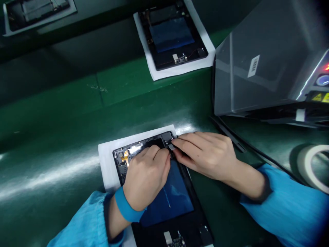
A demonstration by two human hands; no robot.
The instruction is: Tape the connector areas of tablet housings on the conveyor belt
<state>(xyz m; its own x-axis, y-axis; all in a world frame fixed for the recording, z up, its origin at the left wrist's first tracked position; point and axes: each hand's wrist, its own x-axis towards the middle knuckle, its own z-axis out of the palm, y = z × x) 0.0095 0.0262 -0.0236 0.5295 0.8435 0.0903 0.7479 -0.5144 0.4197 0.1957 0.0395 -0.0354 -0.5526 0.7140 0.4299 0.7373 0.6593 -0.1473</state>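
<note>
White sheet [106, 161]: bare margin left of both grips.
Left hand [146, 175]: fingers curled over the open tablet [164, 227]; tips hidden, cannot tell what is held.
Open tablet: beneath both grips, its blue film [177, 199] showing just below the left one.
Grey tab [171, 147]: just right of the left grip.
Right hand [205, 154]: narrow pinch on the tab.
Tape roll [305, 164]: well right of that pinch.

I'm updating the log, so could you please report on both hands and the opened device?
Right hand apparently pinching small grey piece. Left hand curled, grip hidden. Opened device on white sheet, left hand blocking part.
</note>
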